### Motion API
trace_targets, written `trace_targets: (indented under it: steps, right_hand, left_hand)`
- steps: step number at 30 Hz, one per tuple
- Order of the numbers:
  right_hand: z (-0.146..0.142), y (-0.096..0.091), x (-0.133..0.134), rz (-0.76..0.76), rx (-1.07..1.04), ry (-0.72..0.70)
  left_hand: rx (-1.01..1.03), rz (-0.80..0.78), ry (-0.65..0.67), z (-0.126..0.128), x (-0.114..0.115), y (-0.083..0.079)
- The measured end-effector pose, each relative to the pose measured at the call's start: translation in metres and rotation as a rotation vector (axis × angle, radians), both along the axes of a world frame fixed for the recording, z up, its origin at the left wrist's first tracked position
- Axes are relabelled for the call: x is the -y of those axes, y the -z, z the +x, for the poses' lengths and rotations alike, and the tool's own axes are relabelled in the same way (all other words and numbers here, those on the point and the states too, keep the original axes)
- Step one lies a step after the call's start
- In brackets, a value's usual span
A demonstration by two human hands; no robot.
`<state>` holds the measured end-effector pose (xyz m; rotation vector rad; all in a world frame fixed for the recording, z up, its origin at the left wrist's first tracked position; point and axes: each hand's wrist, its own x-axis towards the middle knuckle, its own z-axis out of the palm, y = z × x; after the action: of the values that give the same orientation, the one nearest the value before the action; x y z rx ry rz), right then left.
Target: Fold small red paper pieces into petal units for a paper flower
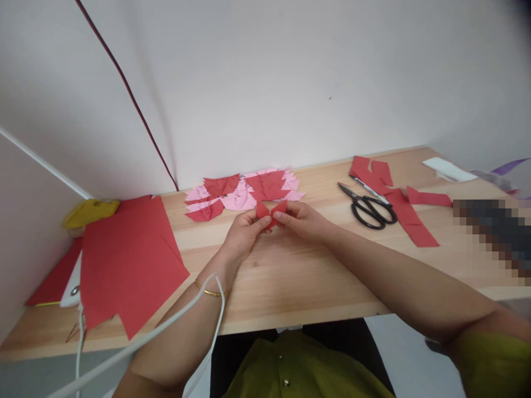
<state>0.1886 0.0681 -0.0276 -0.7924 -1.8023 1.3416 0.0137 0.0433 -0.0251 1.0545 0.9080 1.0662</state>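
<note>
Over the middle of the wooden table (290,282), a small piece of folded red paper (263,209) is held between both hands. My left hand (244,229) pinches its left side between thumb and fingers. On its right side, my right hand (301,220) grips it the same way, the two thumbs nearly meeting. Two pointed flaps stick up from the paper; its lower part is covered by my fingers. Just beyond my hands lie several folded pink paper pieces (237,198) and folded red paper pieces (267,185), grouped near the wall.
Large red paper sheets (130,260) lie at left, by a yellow item (92,213) and a white cable (174,312) crossing near my left forearm. Black-handled scissors (367,210), a pen (371,189) and red paper strips (409,218) lie right. A blurred-out dark object (501,232) sits far right.
</note>
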Motion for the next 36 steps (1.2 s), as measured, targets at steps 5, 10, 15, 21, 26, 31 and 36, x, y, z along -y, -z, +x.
trace_targets:
  steps: [5, 10, 15, 21, 26, 31, 36]
  right_hand:
    - [-0.0008, 0.0036, -0.0010, -0.025, 0.000, 0.017]
    - [-0.0004, -0.0006, 0.0008, -0.013, 0.024, 0.027]
    - [-0.0010, -0.0003, 0.0013, -0.064, -0.028, -0.003]
    - [-0.0017, 0.0006, 0.0005, -0.067, -0.014, 0.020]
    - [-0.0015, -0.0017, -0.0004, -0.033, 0.020, 0.141]
    - [-0.0014, -0.0015, -0.0004, -0.045, 0.001, 0.084]
    - [-0.0015, -0.0044, 0.0016, -0.022, -0.004, -0.013]
  left_hand:
    - [-0.039, 0.006, -0.009, 0.0013, 0.0009, 0.0006]
    - [-0.032, 0.013, -0.006, 0.0013, 0.0020, -0.0015]
    - [-0.044, 0.029, -0.002, 0.0009, 0.0014, -0.0015]
    - [-0.033, -0.006, -0.002, 0.0018, 0.0010, 0.0005]
    - [0.020, -0.041, 0.005, 0.0018, 0.0012, 0.0000]
    - [-0.069, 0.007, -0.001, 0.0015, 0.0017, -0.0003]
    - [-0.224, 0.100, 0.017, 0.0012, 0.0032, -0.0031]
